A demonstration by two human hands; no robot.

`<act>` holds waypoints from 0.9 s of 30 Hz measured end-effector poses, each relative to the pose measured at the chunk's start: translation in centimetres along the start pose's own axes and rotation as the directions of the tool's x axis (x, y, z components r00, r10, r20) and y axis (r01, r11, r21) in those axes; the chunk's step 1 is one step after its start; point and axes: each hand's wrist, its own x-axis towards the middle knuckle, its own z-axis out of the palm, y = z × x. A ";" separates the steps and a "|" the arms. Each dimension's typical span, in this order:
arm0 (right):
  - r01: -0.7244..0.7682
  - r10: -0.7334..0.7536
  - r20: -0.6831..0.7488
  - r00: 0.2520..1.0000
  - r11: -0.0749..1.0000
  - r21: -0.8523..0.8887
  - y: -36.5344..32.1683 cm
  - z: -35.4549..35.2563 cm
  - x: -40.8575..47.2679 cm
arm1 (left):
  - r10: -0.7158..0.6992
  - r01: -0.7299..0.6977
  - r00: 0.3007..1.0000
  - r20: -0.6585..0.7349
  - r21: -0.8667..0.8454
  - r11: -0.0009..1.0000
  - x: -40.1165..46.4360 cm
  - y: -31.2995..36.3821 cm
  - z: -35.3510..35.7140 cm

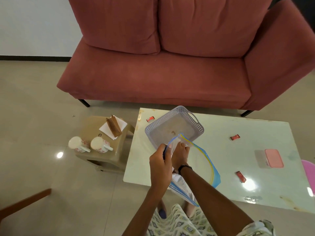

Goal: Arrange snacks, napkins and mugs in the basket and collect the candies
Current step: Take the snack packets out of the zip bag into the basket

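Note:
A grey perforated basket [173,116] stands on the pale table [213,167], with nothing in it. Just in front of it I hold a clear zip bag [204,160] with a blue and yellow seal. My left hand [160,166] grips the bag's open edge. My right hand [179,154] reaches into the bag's mouth, fingers hidden inside. Three red wrapped candies lie on the table: one left of the basket [150,118], one at the right [235,137], one nearer me [240,176]. Two floral mugs [77,143] [100,144] lie on a stool beside white napkins [113,126].
A brown napkin holder [113,126] sits on the napkins on the low beige stool [105,157] left of the table. A pink-lidded container [271,158] rests at the table's right. A red sofa [170,74] stands behind. A wooden edge [25,201] juts in bottom left.

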 end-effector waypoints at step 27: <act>0.175 -0.162 -0.123 0.979 0.355 0.918 4.3 -18.3 4.7 | -0.257 0.226 0.932 -0.255 -0.144 0.963 11.7 1.4 5.3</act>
